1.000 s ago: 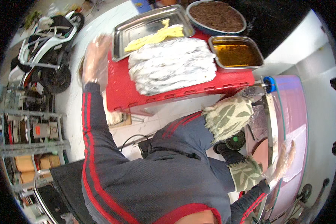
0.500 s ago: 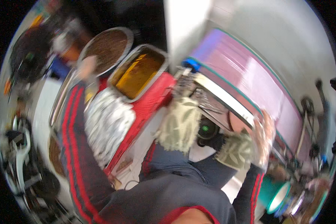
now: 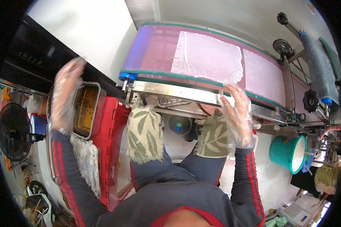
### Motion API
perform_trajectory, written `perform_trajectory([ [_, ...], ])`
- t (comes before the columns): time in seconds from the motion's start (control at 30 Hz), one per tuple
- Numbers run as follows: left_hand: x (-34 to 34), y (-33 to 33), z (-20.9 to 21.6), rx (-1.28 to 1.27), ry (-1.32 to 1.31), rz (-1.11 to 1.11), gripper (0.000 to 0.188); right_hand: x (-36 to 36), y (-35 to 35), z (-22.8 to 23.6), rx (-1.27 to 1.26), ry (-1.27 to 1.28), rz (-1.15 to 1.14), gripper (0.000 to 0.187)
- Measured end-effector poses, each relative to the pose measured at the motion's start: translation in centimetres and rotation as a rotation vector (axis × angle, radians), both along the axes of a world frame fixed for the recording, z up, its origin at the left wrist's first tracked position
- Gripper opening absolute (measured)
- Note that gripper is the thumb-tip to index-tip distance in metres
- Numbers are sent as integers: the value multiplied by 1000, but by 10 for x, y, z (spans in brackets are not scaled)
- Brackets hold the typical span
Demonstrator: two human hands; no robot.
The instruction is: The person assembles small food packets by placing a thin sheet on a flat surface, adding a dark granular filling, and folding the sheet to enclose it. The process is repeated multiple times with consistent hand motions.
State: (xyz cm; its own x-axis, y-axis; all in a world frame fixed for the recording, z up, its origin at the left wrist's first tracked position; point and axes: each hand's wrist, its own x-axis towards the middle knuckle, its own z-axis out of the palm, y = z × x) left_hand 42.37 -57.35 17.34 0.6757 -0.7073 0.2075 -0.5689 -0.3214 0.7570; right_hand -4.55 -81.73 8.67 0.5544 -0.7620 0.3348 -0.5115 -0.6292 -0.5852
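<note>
The left hand (image 3: 66, 94) has moved from over the bowl to the left side of the pan (image 3: 97, 112), and the view has turned so the belt (image 3: 155, 45) now crosses the top. Its fingers are blurred but extended, close together, pointing up and slightly right. The right hand (image 3: 237, 113) is by the belt's near edge, fingers loosely bent and thumb apart; whether they touch it I cannot tell. The sheet (image 3: 212, 56) lies flat on the belt, its long axis running left to right and dropping slightly rightward; a second sheet (image 3: 263, 73) follows in line beyond a narrow gap. The pan, on the red bench (image 3: 110, 117), holds amber liquid (image 3: 88, 109). Nearer, a white wrinkled stack (image 3: 85, 160) lies partly behind the left sleeve (image 3: 70, 170). The contents of the teal bucket (image 3: 281, 151) are unclear.
</note>
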Motion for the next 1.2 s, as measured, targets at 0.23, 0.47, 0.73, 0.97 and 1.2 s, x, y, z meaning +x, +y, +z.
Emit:
perform_trajectory([
  [0.23,-160,-264,-100,179,-82,-408,43,-12,-11,-4,55,8,-107,36],
  [0.47,-248,-361,-188,-201,-305,-855,26,11,-77,-15,-48,-97,-39,38],
  [0.73,-52,-341,-137,-13,-589,-39,32,112,-229,-50,-89,168,-200,57],
  [0.97,-43,-372,-161,-104,-226,-527,30,140,-243,-49,178,419,-181,25],
  [1.2,-64,-325,-128,25,-354,-640,39,134,-207,-39,73,282,-46,31],
])
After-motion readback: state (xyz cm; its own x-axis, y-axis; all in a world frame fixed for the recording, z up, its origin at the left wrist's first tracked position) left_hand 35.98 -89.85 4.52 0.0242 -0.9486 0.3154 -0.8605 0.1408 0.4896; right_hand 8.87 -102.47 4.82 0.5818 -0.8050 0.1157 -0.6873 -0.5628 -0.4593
